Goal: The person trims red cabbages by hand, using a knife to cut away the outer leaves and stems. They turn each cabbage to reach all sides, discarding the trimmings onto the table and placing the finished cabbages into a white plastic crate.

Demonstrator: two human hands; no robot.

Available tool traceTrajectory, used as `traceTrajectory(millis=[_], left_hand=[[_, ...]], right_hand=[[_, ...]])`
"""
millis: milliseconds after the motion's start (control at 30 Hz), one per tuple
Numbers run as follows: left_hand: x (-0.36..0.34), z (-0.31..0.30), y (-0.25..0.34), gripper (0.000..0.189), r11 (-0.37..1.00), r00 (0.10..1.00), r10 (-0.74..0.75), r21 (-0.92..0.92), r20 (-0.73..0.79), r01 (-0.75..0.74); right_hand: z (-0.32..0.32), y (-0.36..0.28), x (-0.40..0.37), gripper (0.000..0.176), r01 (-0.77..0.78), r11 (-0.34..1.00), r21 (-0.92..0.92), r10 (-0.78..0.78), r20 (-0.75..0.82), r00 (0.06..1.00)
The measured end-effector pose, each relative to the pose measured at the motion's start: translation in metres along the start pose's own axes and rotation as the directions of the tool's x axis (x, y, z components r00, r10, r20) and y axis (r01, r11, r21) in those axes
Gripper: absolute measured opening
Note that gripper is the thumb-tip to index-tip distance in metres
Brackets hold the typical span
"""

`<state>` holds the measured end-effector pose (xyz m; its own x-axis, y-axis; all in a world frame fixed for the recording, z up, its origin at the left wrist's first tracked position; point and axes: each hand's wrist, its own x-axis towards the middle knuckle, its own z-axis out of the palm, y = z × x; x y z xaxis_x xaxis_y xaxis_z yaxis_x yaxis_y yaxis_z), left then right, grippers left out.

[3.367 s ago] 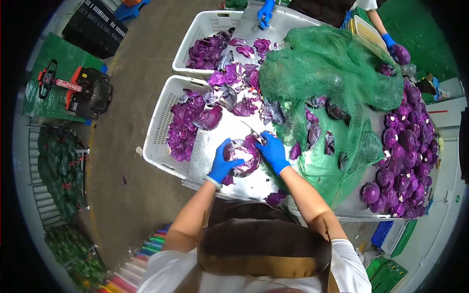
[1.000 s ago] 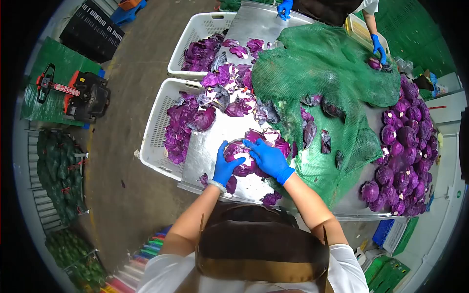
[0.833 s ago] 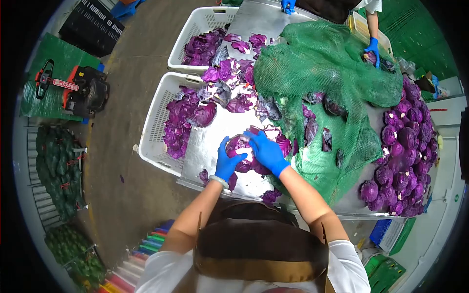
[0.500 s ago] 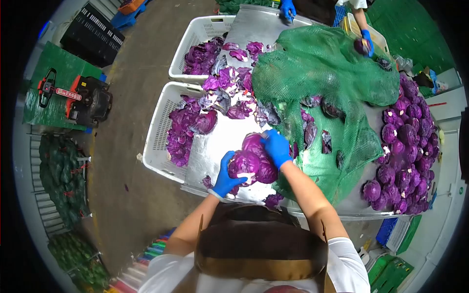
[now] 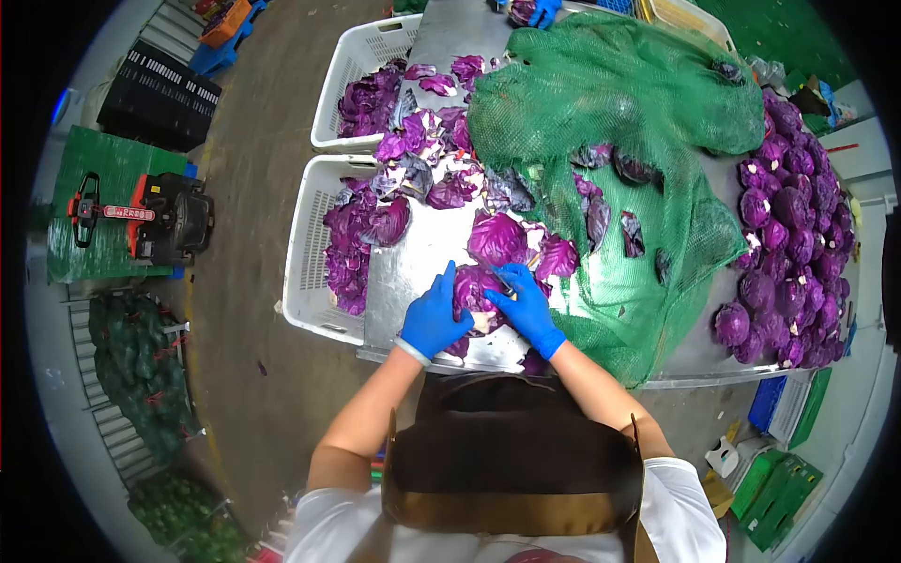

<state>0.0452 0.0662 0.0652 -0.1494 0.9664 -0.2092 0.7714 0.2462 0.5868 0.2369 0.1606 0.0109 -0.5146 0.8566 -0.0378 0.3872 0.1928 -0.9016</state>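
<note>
My left hand (image 5: 435,317), in a blue glove, holds a red cabbage (image 5: 475,289) from its left side, low over the table's front edge. A pale cut stem end shows at the bottom of the cabbage. On the other side my right hand (image 5: 527,302), also gloved in blue, is closed against the cabbage, around what looks like a small knife (image 5: 508,287), mostly hidden by the fingers. Just beyond lies another red cabbage (image 5: 497,238), with a loose purple leaf (image 5: 557,257) to its right.
Two white crates (image 5: 298,253) of purple leaves stand along the left of the metal table (image 5: 399,281). Green netting (image 5: 610,103) covers the middle. Cabbages (image 5: 793,235) are piled at the right. Another person's gloved hand (image 5: 544,11) is at the far edge. A pallet jack (image 5: 169,220) stands left.
My hands have come down and closer to me with one cabbage, while another now rests on the table beyond them. The view has shifted slightly. The co-worker's hands have moved, one leaving view.
</note>
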Motion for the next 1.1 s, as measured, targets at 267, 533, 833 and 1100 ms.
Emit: traceTrajectory(millis=[267, 533, 833, 1100], left_hand=[[0.018, 0.012, -0.041, 0.06, 0.979, 0.986, 0.075, 0.197, -0.147, -0.045], [0.059, 0.043, -0.133, 0.034, 0.945, 0.897, -0.326, -0.117, -0.299, 0.304], [-0.025, 0.047, 0.009, 0.078, 0.977, 0.957, -0.194, -0.133, -0.217, 0.168], [-0.048, 0.055, -0.048, 0.092, 0.731, 0.992, -0.12, -0.68, -0.044, 0.058]], right_hand=[[0.007, 0.018, 0.013, 0.048, -0.037, 0.997, 0.074, 0.034, 0.03, 0.999], [-0.01, 0.015, -0.006, 0.054, 0.038, 0.97, 0.24, -0.086, 0.194, 0.977], [0.005, 0.022, 0.022, 0.037, -0.343, 0.904, 0.254, 0.212, 0.43, 0.878], [0.027, 0.052, 0.047, 0.032, -0.028, 0.973, -0.23, 0.107, 0.341, 0.934]])
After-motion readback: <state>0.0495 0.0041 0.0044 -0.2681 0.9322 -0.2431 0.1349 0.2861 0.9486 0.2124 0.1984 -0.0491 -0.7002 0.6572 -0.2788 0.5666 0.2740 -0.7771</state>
